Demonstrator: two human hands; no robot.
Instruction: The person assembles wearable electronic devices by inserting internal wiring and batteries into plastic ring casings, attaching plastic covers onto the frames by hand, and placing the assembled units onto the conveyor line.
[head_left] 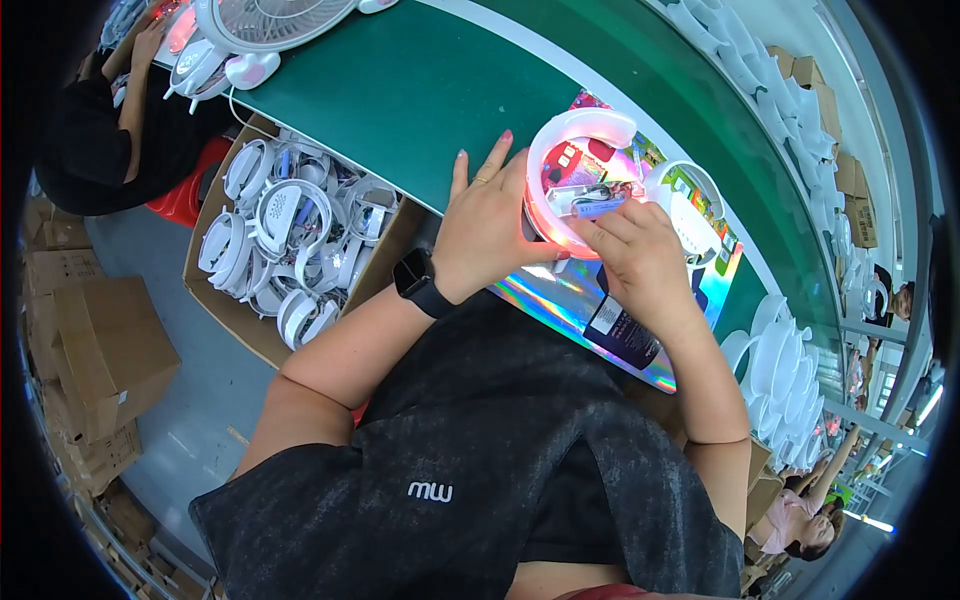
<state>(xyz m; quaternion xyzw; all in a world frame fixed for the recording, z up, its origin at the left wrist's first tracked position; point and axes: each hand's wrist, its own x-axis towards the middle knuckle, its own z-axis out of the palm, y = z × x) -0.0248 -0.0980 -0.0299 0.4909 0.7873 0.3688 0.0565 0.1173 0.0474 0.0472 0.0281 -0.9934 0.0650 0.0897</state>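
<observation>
A white C-shaped plastic housing point(540, 150), glowing pink-red, stands on a shiny printed sheet point(545, 300). My left hand point(487, 225) rests against the housing's left side, fingers spread and thumb along its lower edge. Inside the curve lies a blue cylindrical battery point(598, 208) with thin wires beside it. The fingers of my right hand point(645, 255) are bent together at this battery, pressing or pinching it; their tips are partly hidden. To the right is another white ring-shaped housing point(690, 225), unlit.
A cardboard box point(375, 290) of white housings with wires stands left of the green table point(390, 120). A white fan point(270, 25) sits at the far left. White curved parts point(780, 380) are stacked at right. Another person point(85, 150) works at the left.
</observation>
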